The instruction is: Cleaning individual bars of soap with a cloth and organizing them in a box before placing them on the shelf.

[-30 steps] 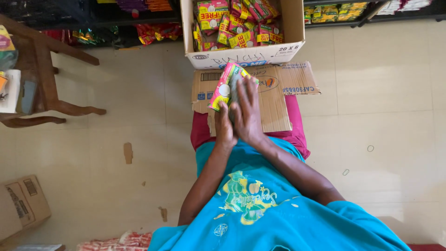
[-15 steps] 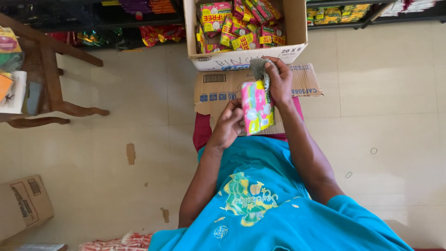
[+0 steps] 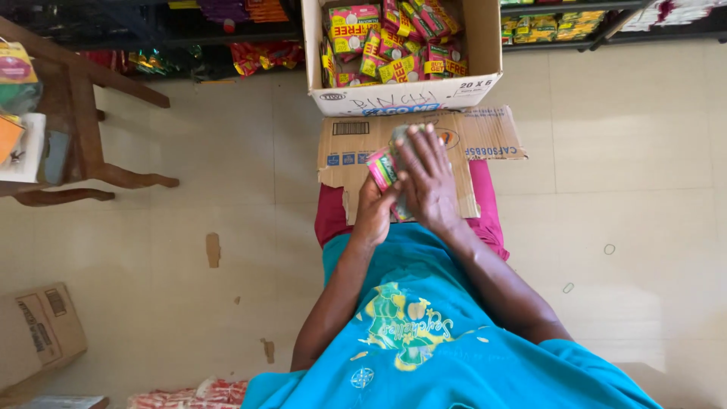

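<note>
A small pink and green packet [image 3: 381,168] is held between both hands over a flat piece of brown cardboard [image 3: 485,136] on my lap. My left hand [image 3: 376,208] grips it from below. My right hand [image 3: 426,176] lies flat over its top and hides most of it. Just beyond the cardboard stands an open white carton [image 3: 401,97] filled with several colourful red, yellow and pink packets [image 3: 386,45].
A wooden chair [image 3: 83,129] stands at the left with items on it. A brown cardboard box [image 3: 38,333] sits at the lower left. Dark shelves with goods [image 3: 227,30] run along the top. Packets in red wrapping [image 3: 189,394] lie by my left side.
My right hand came down from the packet's top edge and now covers the packet. Both hands lowered the packet nearer the cardboard.
</note>
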